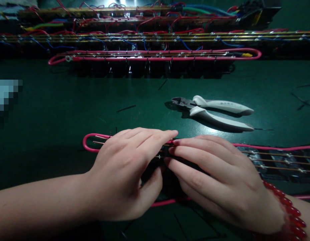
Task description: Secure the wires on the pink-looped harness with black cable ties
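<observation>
A red cable [275, 147] runs along a black strip assembly [282, 162] with copper-coloured rods, and loops round its left end. Over the left part of this assembly lies my left hand [132, 167], its fingers together and bent over the cable, the thumb below. Close by on the right, my right hand [220, 177] has its fingertips pressed together at the cable and the strip's middle. A beaded red bracelet is on the right wrist. Between the hands a short piece of cable and strip shows. What lies under the palms is hidden.
White-handled cutters [220, 113] lie beyond my right hand. Farther back, a finished-looking strip [155, 58] looped with red cable and longer wired strips [155, 36] cross the green table [77, 97]. Thin black tie scraps [126, 108] are scattered about. A pixelated patch is at the left edge.
</observation>
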`<state>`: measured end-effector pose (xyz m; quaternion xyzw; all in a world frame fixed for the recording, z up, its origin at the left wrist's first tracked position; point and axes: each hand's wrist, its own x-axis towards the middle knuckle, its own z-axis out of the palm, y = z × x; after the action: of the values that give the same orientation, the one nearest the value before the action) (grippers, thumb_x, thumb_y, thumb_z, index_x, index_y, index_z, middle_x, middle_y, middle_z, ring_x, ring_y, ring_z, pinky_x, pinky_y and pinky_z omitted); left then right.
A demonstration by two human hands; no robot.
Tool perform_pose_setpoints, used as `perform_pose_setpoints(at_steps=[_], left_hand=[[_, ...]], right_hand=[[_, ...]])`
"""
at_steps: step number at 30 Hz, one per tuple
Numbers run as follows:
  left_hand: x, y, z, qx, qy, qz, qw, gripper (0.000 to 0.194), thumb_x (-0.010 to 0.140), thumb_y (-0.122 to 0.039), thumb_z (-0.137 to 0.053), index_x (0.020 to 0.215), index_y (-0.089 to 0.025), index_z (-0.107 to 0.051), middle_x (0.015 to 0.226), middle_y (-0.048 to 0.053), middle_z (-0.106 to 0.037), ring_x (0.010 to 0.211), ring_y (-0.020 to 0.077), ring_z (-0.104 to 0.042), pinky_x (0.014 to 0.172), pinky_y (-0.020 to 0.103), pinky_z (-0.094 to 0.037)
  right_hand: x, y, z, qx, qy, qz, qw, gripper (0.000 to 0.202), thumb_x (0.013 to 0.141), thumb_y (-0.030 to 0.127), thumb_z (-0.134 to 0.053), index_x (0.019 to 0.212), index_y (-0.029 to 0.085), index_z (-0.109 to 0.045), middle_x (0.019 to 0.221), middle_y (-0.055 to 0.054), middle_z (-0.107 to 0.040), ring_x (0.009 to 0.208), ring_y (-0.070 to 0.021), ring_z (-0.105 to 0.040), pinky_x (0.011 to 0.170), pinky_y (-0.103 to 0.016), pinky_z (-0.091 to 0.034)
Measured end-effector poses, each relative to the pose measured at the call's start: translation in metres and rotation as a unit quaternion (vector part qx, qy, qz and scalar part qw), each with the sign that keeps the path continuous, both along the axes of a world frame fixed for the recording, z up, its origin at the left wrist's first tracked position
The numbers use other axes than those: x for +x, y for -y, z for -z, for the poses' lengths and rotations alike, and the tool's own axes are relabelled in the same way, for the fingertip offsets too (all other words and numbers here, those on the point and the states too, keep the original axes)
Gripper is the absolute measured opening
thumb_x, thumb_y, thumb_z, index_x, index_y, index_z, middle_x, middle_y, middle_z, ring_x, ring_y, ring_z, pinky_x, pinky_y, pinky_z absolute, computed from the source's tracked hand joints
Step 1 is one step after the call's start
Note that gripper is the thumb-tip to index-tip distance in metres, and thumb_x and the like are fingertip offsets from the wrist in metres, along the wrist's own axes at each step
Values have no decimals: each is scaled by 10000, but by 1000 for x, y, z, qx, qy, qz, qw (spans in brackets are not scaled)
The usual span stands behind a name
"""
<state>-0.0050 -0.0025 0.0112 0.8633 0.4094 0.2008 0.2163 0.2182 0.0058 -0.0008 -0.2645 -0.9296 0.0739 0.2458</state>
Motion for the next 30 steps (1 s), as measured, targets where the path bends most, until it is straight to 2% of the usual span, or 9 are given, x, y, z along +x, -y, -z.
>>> perform_pose_setpoints(at_steps=[5, 10, 13, 17, 23, 27, 30], left_hand=[[1, -1, 0, -13, -5, 5, 1000, 481, 829, -160, -600, 1303, -181, -519, 1295, 8, -637, 1166, 153, -593, 1020, 291, -457], [4, -2, 0, -28, 12, -33, 999, 315, 902, -152, -556, 1210, -213, -578, 1192, -26, -688, 1062, 124, -641, 947, 280, -494], [4, -3, 0, -34, 19, -38, 999, 281, 915, -166, -558, 1188, -226, -588, 1175, -41, -695, 1044, 116, -648, 930, 277, -501], [4, -3, 1, -33, 20, -40, 998, 271, 914, -171, -566, 1177, -230, -591, 1174, -39, -698, 1040, 120, -654, 925, 282, -506], [4, -2, 1, -25, 44, -36, 998, 283, 911, -149, -571, 1183, -227, -582, 1173, -25, -702, 1046, 118, -658, 917, 273, -517], [4, -2, 1, -48, 51, -43, 997, 299, 911, -151, -573, 1201, -222, -582, 1167, -28, -702, 1057, 114, -654, 920, 269, -525], [4, -3, 2, -51, 60, -54, 995, 288, 919, -158, -566, 1196, -227, -597, 1160, -33, -714, 1049, 115, -669, 913, 268, -536]], right_hand=[[-6, 0, -3, 18, -5, 24, 1000, 159, 930, 146, -545, 984, 180, -690, 981, -60, -732, 967, -219, -655, 810, -386, -517], [-7, 2, -6, -37, -47, 34, 998, 120, 904, 144, -580, 967, 163, -680, 968, -58, -737, 964, -199, -662, 812, -359, -537], [-4, 2, -7, -39, -63, 40, 996, 93, 876, 150, -620, 954, 160, -669, 971, -55, -746, 946, -198, -677, 825, -369, -544], [1, 3, -7, -24, -58, 43, 997, 144, 842, 126, -666, 983, 158, -669, 995, -53, -753, 938, -208, -681, 857, -404, -534], [-2, 3, -6, -44, -61, 92, 993, 220, 818, 88, -684, 1026, 156, -659, 946, -59, -721, 882, -208, -629, 782, -389, -517], [-8, -3, -12, -96, -49, 124, 986, 66, 877, 156, -636, 939, 169, -654, 899, -53, -686, 822, -188, -603, 727, -357, -504], [-11, -6, -14, -143, -67, 121, 980, 57, 887, 149, -615, 921, 171, -656, 886, -50, -669, 805, -166, -593, 696, -312, -505]])
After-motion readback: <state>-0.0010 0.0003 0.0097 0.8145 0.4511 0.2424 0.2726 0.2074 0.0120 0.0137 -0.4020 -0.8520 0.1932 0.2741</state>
